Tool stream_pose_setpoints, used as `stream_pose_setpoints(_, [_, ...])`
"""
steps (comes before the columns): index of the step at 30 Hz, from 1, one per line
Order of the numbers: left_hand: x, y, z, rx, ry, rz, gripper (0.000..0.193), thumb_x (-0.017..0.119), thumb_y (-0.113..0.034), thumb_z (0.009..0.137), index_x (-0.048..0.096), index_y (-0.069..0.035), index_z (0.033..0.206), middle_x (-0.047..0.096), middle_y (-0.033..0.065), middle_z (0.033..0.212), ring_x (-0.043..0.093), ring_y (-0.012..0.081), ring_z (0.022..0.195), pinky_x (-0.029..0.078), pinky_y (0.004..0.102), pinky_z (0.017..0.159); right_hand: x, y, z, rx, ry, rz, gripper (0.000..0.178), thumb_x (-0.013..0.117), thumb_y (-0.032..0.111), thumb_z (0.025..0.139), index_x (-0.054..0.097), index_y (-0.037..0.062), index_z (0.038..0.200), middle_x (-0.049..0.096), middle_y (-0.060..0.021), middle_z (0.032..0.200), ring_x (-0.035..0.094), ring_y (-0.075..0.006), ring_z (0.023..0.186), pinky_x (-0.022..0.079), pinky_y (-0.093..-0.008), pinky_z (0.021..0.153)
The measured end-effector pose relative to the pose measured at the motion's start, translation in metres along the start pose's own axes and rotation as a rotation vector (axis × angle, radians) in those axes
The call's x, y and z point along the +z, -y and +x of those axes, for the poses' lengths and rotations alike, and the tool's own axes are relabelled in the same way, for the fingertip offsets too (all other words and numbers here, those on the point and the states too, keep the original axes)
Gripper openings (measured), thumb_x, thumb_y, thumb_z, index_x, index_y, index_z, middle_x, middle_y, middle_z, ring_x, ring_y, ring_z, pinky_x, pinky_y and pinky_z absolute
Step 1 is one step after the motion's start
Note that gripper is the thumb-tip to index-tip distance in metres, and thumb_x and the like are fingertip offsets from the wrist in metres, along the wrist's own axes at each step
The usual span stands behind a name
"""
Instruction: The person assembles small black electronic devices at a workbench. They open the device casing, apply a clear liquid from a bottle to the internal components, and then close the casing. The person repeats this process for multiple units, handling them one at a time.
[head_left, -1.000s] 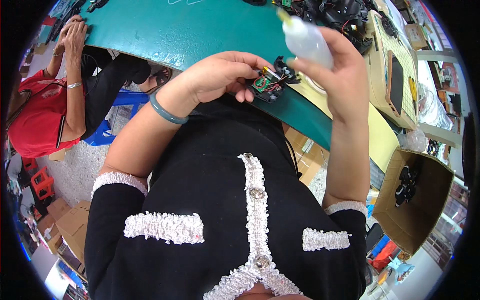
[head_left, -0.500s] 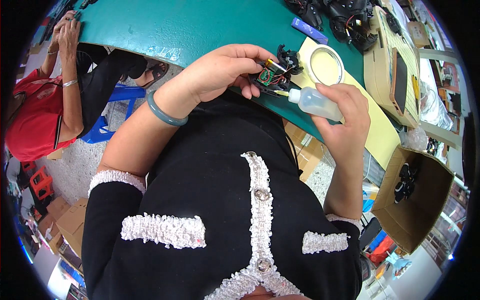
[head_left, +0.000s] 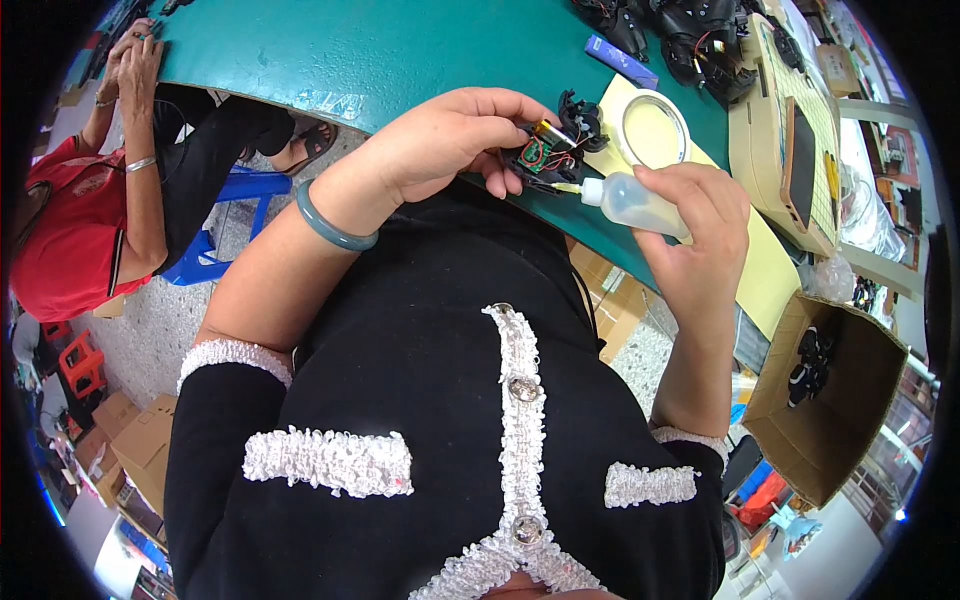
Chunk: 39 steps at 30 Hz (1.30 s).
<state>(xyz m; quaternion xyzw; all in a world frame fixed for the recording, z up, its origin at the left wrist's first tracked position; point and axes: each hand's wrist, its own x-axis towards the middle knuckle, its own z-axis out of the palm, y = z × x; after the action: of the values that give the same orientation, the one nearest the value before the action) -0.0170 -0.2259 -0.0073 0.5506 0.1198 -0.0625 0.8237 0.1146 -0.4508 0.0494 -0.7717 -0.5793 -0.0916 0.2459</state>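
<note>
My left hand (head_left: 462, 142) grips the left end of a black plastic housing (head_left: 582, 117) with a green circuit board (head_left: 541, 153), thin wires and a small silver cell in it. The housing is at the table's near edge, and my fingers hide part of it. In my right hand (head_left: 700, 215) is a translucent squeeze bottle (head_left: 640, 205) with a white cap, lying nearly sideways. Its thin nozzle points left at the lower edge of the housing, close to the board; whether the tip touches I cannot tell.
Right of the housing, a tape roll (head_left: 650, 130) lies on a yellow sheet (head_left: 755, 270). Beyond are a blue box (head_left: 621, 62), black housings (head_left: 700, 45) and a beige case (head_left: 765, 140) bearing a phone. A cardboard box (head_left: 830, 400) stands lower right. Another person (head_left: 90, 220) sits at left.
My right hand and the squeeze bottle have shifted slightly to the right. The left hand and the housing have hardly moved.
</note>
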Motion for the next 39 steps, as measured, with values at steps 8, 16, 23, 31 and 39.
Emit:
stream_pose_setpoints(8, [-0.001,0.002,0.0,0.01,-0.006,0.006,0.033,0.046,-0.008,0.098,0.056,0.0,0.128,0.065,0.0091,0.103,0.066,0.0096,0.071,0.053,0.0193,0.059,-0.011,-0.011,-0.008,0.042,-0.012,-0.011,0.04,0.078,0.004,0.06,0.072,0.0125,0.098,0.067,-0.0057,0.096,0.061,-0.0234,0.093,0.042,-0.0349,0.085])
stream_pose_setpoints(16, [-0.001,0.001,0.0,0.005,0.002,-0.006,0.034,0.047,-0.009,0.097,0.055,0.0,0.129,0.066,0.0094,0.103,0.066,0.0099,0.071,0.054,0.0195,0.059,-0.007,-0.009,-0.008,0.025,0.004,-0.008,0.036,0.077,0.006,0.061,0.071,0.0135,0.097,0.066,-0.0046,0.094,0.061,-0.0235,0.093,0.04,-0.0376,0.086])
stream_pose_setpoints(23, [0.0,0.002,0.0,0.003,-0.02,0.012,0.034,0.048,-0.009,0.097,0.055,0.001,0.129,0.066,0.0097,0.103,0.066,0.0099,0.071,0.053,0.0199,0.059,-0.011,-0.013,-0.01,0.057,0.007,-0.032,0.038,0.077,0.004,0.063,0.072,0.011,0.1,0.066,-0.0071,0.098,0.061,-0.0227,0.095,0.042,-0.0341,0.09])
stream_pose_setpoints(31, [-0.001,0.001,0.002,0.002,0.003,-0.009,0.034,0.049,-0.01,0.096,0.055,0.001,0.128,0.067,0.0098,0.101,0.065,0.0097,0.07,0.053,0.0198,0.058,0.008,-0.068,-0.055,0.763,-0.516,1.114,0.053,0.068,0.006,0.086,0.041,-0.0045,0.13,0.059,-0.0249,0.122,0.06,-0.0312,0.114,0.038,-0.0415,0.108])
stream_pose_setpoints(39, [-0.003,-0.002,0.001,0.004,-0.037,-0.022,0.034,0.047,-0.009,0.095,0.057,0.003,0.125,0.067,0.0106,0.098,0.065,0.0104,0.066,0.053,0.0199,0.056,0.016,-0.087,-0.079,0.791,-0.497,0.69,0.058,0.07,0.001,0.084,0.035,-0.0016,0.13,0.057,-0.0267,0.126,0.053,-0.0286,0.124,0.042,-0.0398,0.106])
